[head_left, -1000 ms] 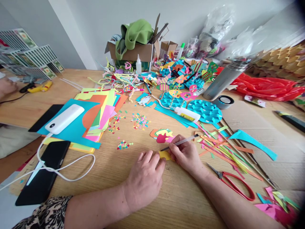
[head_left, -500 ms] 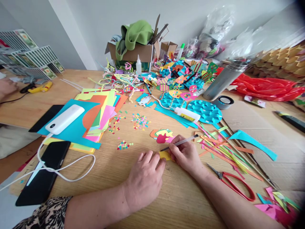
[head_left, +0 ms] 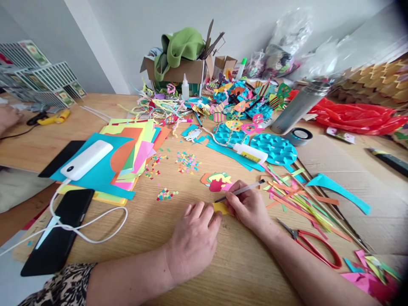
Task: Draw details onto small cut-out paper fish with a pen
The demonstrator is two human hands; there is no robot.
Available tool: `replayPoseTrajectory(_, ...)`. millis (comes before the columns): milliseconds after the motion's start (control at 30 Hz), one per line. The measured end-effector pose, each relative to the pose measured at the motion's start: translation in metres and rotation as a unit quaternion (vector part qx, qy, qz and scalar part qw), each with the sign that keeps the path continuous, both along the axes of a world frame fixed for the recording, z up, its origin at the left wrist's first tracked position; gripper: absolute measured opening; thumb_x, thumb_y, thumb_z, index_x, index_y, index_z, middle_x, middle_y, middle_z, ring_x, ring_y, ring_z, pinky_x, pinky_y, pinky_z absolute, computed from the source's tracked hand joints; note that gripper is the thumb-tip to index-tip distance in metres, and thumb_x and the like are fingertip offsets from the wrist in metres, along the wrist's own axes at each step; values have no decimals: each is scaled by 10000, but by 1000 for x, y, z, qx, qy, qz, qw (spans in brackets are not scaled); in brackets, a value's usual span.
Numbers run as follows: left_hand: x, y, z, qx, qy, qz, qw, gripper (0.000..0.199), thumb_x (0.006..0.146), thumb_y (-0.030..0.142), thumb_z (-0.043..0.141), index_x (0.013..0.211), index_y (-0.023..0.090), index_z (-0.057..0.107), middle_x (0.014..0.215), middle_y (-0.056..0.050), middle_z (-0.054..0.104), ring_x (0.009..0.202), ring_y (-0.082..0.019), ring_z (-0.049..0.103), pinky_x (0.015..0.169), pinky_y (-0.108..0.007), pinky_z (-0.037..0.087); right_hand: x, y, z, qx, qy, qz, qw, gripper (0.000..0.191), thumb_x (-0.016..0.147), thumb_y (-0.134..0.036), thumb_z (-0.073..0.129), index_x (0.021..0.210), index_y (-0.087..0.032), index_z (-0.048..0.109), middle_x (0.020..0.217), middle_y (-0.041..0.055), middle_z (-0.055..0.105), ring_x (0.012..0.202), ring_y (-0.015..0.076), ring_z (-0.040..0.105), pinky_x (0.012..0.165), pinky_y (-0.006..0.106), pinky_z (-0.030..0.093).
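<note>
My right hand (head_left: 248,207) is closed around a slim pen (head_left: 247,187), its dark tip pointing left above a small yellow paper piece (head_left: 220,208). The yellow piece lies on the wooden table between both hands. My left hand (head_left: 196,238) rests on the table with bent fingers, thumb and fingertips pressing the left side of the yellow piece. Just beyond the hands lie stacked fish-shaped paper cutouts (head_left: 217,182), a red one on top. Small round paper dots (head_left: 165,194) and tiny confetti bits (head_left: 188,162) lie farther left.
Red-handled scissors (head_left: 318,248) lie beside my right forearm, near paper strips (head_left: 299,193). At left are coloured sheets (head_left: 137,140), a white power bank (head_left: 86,160) with cable and a black phone (head_left: 68,212). A glue bottle (head_left: 250,153) and steel flask (head_left: 299,107) are farther back. Another person's hand shows far left.
</note>
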State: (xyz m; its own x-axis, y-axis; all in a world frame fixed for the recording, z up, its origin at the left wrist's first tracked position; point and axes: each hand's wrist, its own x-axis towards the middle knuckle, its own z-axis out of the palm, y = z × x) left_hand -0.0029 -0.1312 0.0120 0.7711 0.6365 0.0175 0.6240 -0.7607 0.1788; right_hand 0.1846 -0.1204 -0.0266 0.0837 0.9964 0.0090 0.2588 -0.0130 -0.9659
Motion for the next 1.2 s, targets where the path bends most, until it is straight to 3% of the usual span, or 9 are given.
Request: replayPoseTrajectory(1200, 0, -1, 1, -8, 3, 2, 1000, 359, 909, 210, 495, 1264, 176, 540, 1170, -88, 569, 1047, -262, 486, 894, -441, 424, 0, 0, 2, -7, 10, -7, 1000, 200, 889, -307, 549, 729, -220, 468, 498, -45, 543, 399, 112, 479, 403, 221, 347)
